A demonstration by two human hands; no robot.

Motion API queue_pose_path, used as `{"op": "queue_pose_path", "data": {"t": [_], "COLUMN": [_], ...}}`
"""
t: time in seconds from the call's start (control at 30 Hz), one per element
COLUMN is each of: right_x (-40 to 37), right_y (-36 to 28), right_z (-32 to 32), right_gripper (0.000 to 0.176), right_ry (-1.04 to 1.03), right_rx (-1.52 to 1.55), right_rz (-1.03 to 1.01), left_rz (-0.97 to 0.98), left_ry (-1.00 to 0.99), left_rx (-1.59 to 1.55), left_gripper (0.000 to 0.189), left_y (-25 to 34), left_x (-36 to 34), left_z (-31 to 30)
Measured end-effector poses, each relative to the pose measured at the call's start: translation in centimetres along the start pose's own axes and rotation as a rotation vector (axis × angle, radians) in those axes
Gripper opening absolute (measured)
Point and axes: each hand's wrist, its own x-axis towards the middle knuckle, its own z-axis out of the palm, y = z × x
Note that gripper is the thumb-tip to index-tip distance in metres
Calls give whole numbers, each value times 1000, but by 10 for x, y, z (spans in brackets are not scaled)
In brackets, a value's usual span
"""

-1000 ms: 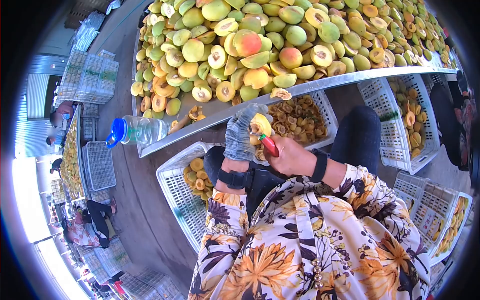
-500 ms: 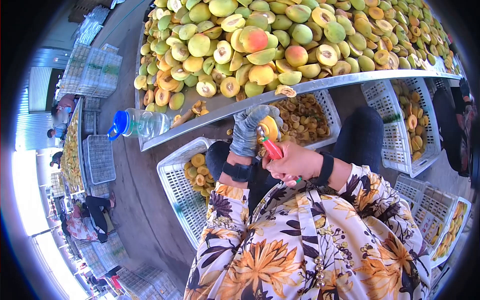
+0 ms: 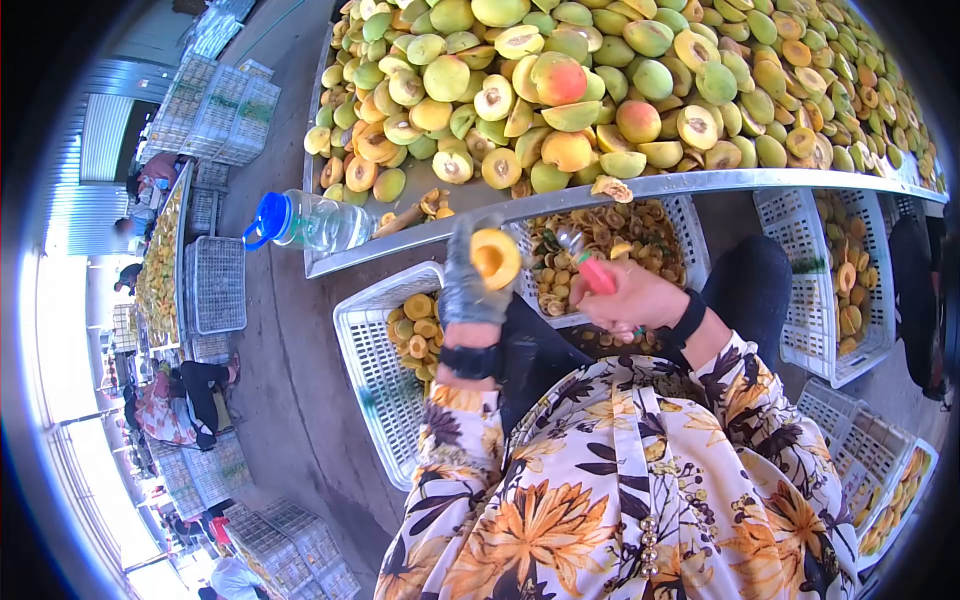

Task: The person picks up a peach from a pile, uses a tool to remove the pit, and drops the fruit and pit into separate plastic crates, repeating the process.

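Observation:
My left hand (image 3: 470,285), in a grey glove, holds a halved fruit (image 3: 495,259) whose hollow cut face shows. My right hand (image 3: 630,297) is bare and wrapped round the red handle of a pitting tool (image 3: 597,275); its metal tip is blurred and points up and left, apart from the fruit. Beneath the tool, a white crate (image 3: 692,236) contains scraps and pits. Left of my knees, another white crate (image 3: 352,330) holds hollowed fruit halves. Whole and halved fruits (image 3: 560,80) are heaped on the metal table (image 3: 420,236) in front.
A clear bottle with a blue lid (image 3: 325,222) lies at the table's left corner. Crates of fruit (image 3: 800,240) stand at the right. People (image 3: 205,395) sit at another fruit table on the left, near stacked crates (image 3: 215,110).
My hands have moved apart. The tool has come out of the fruit and gone right, while the fruit half has shifted left in my left hand. The whole view has shifted somewhat.

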Motion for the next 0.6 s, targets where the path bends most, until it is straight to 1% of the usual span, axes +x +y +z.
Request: {"op": "queue_pose_path", "data": {"t": [0.03,0.07,0.1,0.17,0.2,0.23,0.27,0.3,0.33,0.4,0.47,0.5,0.53,0.57,0.6], "right_x": [7,18,16,8,1,5,11,16,17,13,2,-7,-15,-23,-33], "right_y": [8,56,55,48,21,29,39,45,41,29,18,15,13,13,11], "right_z": [-5,-28,-26,-21,-9,-9,-11,-13,-10,-4,-3,-4,-8,-12,-16], "right_gripper": [12,24,24,22,24,24,24,25,25,25,24,23,23,24,24], "right_ry": [216,434,440,455,393,391,437,482,482,521,593,650,671,732,779], "right_rx": [-569,-1161,-1163,-1020,-815,-810,-922,-1032,-1035,-937,-907,-872,-773,-777,-747], "right_rz": [19,-348,-356,-230,79,81,-81,-247,-252,-235,-231,-228,-197,-190,-200], "left_rz": [71,104,140,257,250,236,365,611,525,444,722,560,448,333,329], "left_ry": [47,67,84,87,218,354,355,319,320,384,195,153,102,52,29], "left_rx": [2,85,167,967,1402,1833,1751,1655,1669,1797,1905,2003,2070,2135,2130], "left_gripper": [41,39,37,39,41,43,45,47,50,59,70,78,80,82,82], "left_y": [7,18,32,56,69,80,89,90,99,103,95,93,86,79,75], "left_x": [-4,-13,-21,-20,-22,-26,-30,-9,3,36,91,113,133,143,148], "left_z": [-15,-34,-57,-134,-137,-131,-102,-111,-83,-27,-21,-5,3,9,10]}}
